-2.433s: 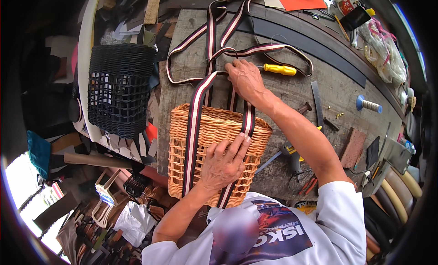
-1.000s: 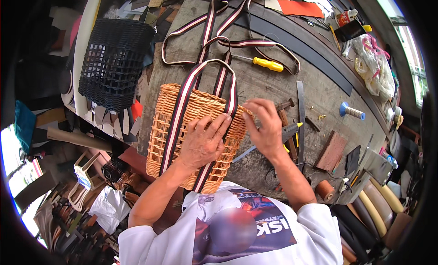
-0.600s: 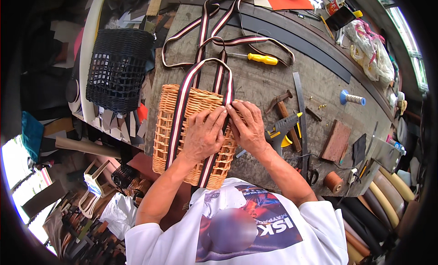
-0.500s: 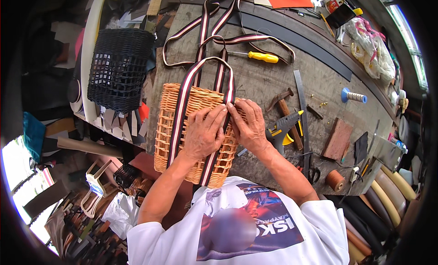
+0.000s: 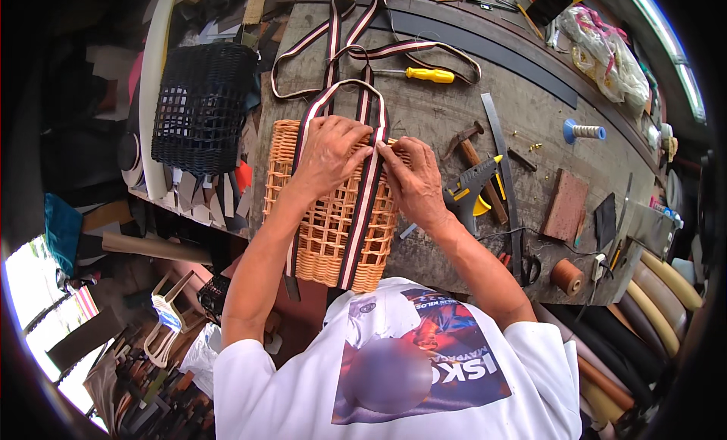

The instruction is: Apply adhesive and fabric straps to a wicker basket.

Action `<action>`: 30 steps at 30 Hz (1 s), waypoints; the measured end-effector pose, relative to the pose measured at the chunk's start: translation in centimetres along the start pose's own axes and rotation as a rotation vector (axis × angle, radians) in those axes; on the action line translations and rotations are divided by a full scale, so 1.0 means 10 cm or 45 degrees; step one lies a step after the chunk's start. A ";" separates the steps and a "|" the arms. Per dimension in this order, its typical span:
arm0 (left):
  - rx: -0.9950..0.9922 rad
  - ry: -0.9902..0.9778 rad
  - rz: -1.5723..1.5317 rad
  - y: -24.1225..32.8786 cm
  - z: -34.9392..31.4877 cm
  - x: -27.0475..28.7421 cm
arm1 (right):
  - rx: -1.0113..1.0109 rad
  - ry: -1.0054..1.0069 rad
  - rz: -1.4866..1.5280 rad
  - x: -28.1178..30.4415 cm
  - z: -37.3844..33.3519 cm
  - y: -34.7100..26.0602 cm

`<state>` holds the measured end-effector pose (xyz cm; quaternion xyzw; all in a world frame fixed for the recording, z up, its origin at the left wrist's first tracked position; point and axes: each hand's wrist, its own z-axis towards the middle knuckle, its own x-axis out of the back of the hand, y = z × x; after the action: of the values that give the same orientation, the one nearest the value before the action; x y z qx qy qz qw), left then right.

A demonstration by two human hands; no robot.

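Observation:
A tan wicker basket (image 5: 326,247) lies on the workbench in front of me. Dark straps with pale and red stripes run down it, and a strap loop rises above its rim. My left hand (image 5: 331,154) lies across the upper part of the basket, its fingertips closed on the edge of the right-hand strap (image 5: 356,228). From the other side, my right hand (image 5: 413,182) pinches that same strap close to the rim. The fingertips of both hands nearly meet there. Fingers and palms hide part of the weave and much of the left-hand strap.
Right of the basket lie a glue gun (image 5: 473,184), a hammer (image 5: 477,163), a metal strip (image 5: 500,145) and scissors (image 5: 532,269). Beyond the rim are a yellow-handled screwdriver (image 5: 429,75) and loose strap lengths (image 5: 333,42). A black woven basket (image 5: 198,107) stands at left.
My left hand has moved up the basket toward its rim, uncovering more of the weave below. The right hand stays near the same strap. The whole view has shifted slightly.

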<state>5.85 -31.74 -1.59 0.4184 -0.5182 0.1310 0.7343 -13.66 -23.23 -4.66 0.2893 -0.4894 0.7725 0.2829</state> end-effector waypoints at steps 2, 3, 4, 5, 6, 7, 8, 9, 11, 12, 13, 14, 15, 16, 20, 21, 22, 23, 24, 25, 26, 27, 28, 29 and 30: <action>0.029 -0.069 -0.028 -0.09 0.06 -0.04 | -0.053 0.012 0.056 0.01 0.00 -0.01; 0.072 -0.136 -0.055 -0.12 0.08 -0.06 | -0.055 0.016 0.052 0.01 0.01 -0.02; 0.047 -0.134 -0.052 -0.14 0.10 -0.09 | -0.059 0.036 0.037 0.02 0.01 -0.01; 0.095 -0.121 -0.159 -0.11 0.14 -0.08 | -0.116 0.002 0.146 0.03 0.00 0.01; 0.141 -0.111 -0.267 -0.07 0.17 -0.07 | -0.173 -0.030 0.254 0.04 -0.02 0.02; 0.235 -0.171 -0.311 -0.05 0.21 -0.04 | -0.325 0.036 0.379 0.05 -0.05 0.01; 0.210 -0.170 -0.311 -0.07 0.20 -0.04 | -0.326 0.055 0.363 0.08 -0.10 -0.04; 0.284 -0.197 -0.373 -0.11 0.18 -0.08 | -0.355 0.164 0.280 0.12 -0.18 -0.12; 0.384 -0.261 -0.446 -0.14 0.19 -0.12 | -0.379 0.259 0.094 0.16 -0.39 -0.33; 0.388 -0.267 -0.437 -0.12 0.22 -0.12 | -0.385 0.268 0.075 0.16 -0.50 -0.49; 0.426 -0.327 -0.399 -0.11 0.26 -0.10 | -0.323 0.243 0.050 0.12 -0.59 -0.67; 0.458 -0.396 -0.361 -0.06 0.31 -0.06 | -0.272 0.220 0.023 0.07 -0.68 -0.83; 0.387 -0.394 -0.319 -0.06 0.35 -0.02 | -0.284 0.224 0.008 0.02 -0.75 -0.98; 0.361 -0.418 -0.373 -0.12 0.40 -0.08 | -0.235 0.190 0.008 -0.04 -0.81 -1.11; 0.358 -0.570 -0.503 -0.18 0.54 -0.05 | -0.253 0.160 0.052 -0.10 -1.07 -1.33; 0.352 -0.573 -0.510 -0.25 0.55 -0.11 | -0.275 0.164 0.050 -0.07 -1.14 -1.37; 0.348 -0.576 -0.518 -0.31 0.57 -0.16 | -0.282 0.163 0.048 -0.05 -1.23 -1.38; 0.372 -0.584 -0.565 -0.32 0.59 -0.18 | -0.312 0.144 0.067 -0.03 -1.32 -1.38; 0.399 -0.571 -0.551 -0.34 0.60 -0.20 | -0.341 0.124 0.087 -0.02 -1.40 -1.39; 0.400 -0.565 -0.581 -0.36 0.60 -0.22 | -0.293 0.166 0.079 -0.04 -1.45 -1.40; 0.398 -0.560 -0.611 -0.36 0.62 -0.23 | -0.302 0.169 0.074 -0.04 -1.49 -1.43; 0.399 -0.541 -0.602 -0.36 0.62 -0.24 | -0.329 0.166 0.087 -0.04 -1.52 -1.47; 0.395 -0.546 -0.603 -0.36 0.61 -0.24 | -0.353 0.163 0.102 -0.05 -1.55 -1.50; 0.402 -0.566 -0.613 -0.33 0.63 -0.21 | -0.354 0.120 0.077 -0.03 -1.53 -1.50; 0.411 -0.585 -0.622 -0.31 0.64 -0.18 | -0.357 0.127 0.074 -0.02 -1.50 -1.51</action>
<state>2.86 -38.05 -3.91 0.6586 -0.5269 -0.0655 0.5332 -5.23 -4.00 -1.16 0.1938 -0.5860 0.7179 0.3221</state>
